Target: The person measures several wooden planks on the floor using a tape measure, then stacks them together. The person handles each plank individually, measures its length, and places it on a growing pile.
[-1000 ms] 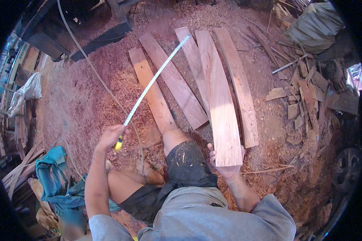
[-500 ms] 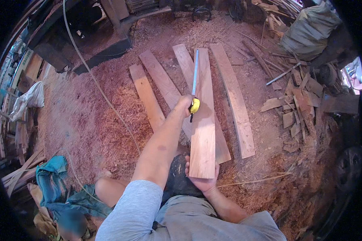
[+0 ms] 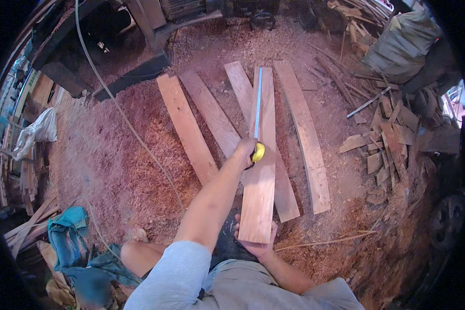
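My left hand (image 3: pixel 247 148) is closed around a yellow tape measure (image 3: pixel 259 151), low over the middle of a long wooden plank (image 3: pixel 258 206). Its blade (image 3: pixel 258 103) is drawn out along the plank's left side, reaching close to the far end. My right hand (image 3: pixel 257 248) grips the near end of this plank from below, fingers showing at the left edge and thumb side at the right. The plank lies across another plank (image 3: pixel 285 199), which slants beneath it.
More planks lie left (image 3: pixel 186 124) and right (image 3: pixel 307 150) on shavings-covered ground. A hose (image 3: pixel 129 124) runs down the left side. Offcuts (image 3: pixel 382 150) and a sack (image 3: pixel 403 44) are at the right. Teal cloth (image 3: pixel 70 232) lies near left; a dark machine frame (image 3: pixel 134 75) stands far left.
My left hand and the tape measure have come slightly nearer along the plank, with a little more blade showing. My right hand keeps its hold on the near end. The view has shifted slightly.
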Motion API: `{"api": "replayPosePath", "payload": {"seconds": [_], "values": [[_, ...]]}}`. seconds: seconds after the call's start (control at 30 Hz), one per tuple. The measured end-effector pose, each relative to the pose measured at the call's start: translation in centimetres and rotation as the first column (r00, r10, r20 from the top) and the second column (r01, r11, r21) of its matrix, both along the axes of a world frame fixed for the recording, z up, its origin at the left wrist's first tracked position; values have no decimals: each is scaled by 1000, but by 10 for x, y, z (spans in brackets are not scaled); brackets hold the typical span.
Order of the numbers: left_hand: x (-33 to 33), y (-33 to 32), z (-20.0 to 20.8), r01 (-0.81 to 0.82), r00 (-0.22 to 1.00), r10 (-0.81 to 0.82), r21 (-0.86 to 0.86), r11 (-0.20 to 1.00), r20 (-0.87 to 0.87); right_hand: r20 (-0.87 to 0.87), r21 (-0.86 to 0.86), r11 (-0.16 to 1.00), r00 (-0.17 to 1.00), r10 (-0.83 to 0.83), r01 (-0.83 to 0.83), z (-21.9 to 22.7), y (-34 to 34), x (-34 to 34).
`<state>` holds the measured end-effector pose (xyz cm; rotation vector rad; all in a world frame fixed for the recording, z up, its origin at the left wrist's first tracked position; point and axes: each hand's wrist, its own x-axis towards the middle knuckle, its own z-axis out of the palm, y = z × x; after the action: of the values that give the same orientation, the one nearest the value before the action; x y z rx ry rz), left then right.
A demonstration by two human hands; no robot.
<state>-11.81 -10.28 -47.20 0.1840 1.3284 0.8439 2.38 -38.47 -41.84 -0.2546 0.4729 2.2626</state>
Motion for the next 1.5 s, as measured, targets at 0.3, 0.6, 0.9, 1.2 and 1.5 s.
{"api": "replayPosePath", "payload": {"seconds": [0.3, 0.6, 0.9, 1.2, 1.5], "values": [[13, -320, 119, 101, 993, -94, -105, 989, 75, 244, 97, 995, 970, -1, -23, -9, 10, 1], [25, -357, 114, 146, 982, -129, -127, 981, 137, 85, 2, 1000, 996, 24, -24, -11, 10, 3], [34, -363, 105, 133, 991, -132, -28, 991, 31, 30, 9, 1000, 1000, 8, -9, -8, 10, 8], [-43, -324, 110, -265, 941, 235, 100, 959, 246, 509, 145, 984, 861, 16, -104, 19, 30, 73], [-36, -325, 86, -260, 950, 236, 96, 961, 206, 833, 170, 948, 553, 7, -268, 25, 39, 112]]}}
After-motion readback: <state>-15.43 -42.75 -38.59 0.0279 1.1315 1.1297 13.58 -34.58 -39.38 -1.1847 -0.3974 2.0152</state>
